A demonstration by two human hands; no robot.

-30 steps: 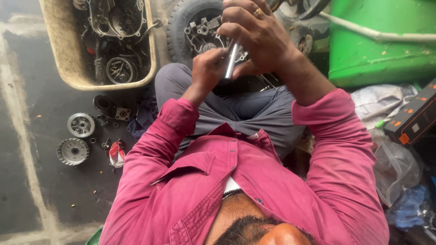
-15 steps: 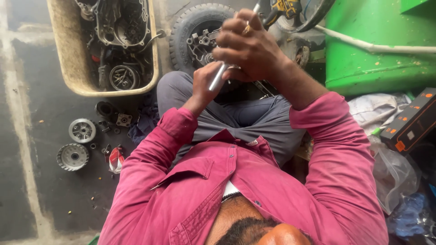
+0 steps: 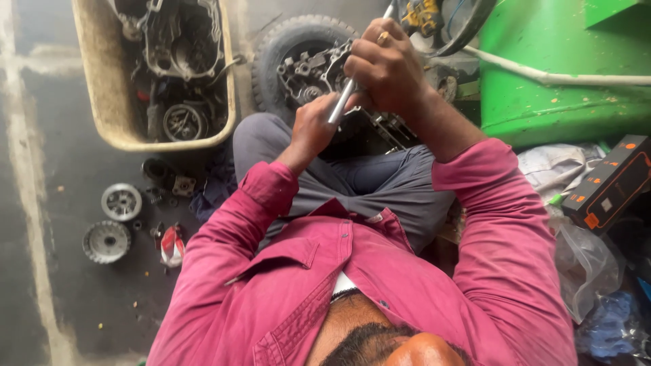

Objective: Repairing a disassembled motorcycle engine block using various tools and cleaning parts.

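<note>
I sit on the floor in a magenta shirt and grey trousers. My right hand (image 3: 386, 68), with a ring on one finger, grips a slim silver metal tool (image 3: 342, 102) that slants up past the fingers. My left hand (image 3: 313, 129) is closed around the tool's lower end. Both hands hover over a greasy engine part (image 3: 312, 68) resting in my lap, inside a small black tyre (image 3: 285, 47).
A tan tub (image 3: 108, 102) with engine casings and gears stands at upper left. Round metal clutch parts (image 3: 121, 202) and small bits lie on the dark floor. A green body panel (image 3: 563, 88), a dark box with orange marks (image 3: 610, 183) and plastic bags (image 3: 586, 264) crowd the right.
Both hands with the silver tool have shifted slightly right and up in view; the tool now tilts more steeply. The grip of both hands is unchanged.
</note>
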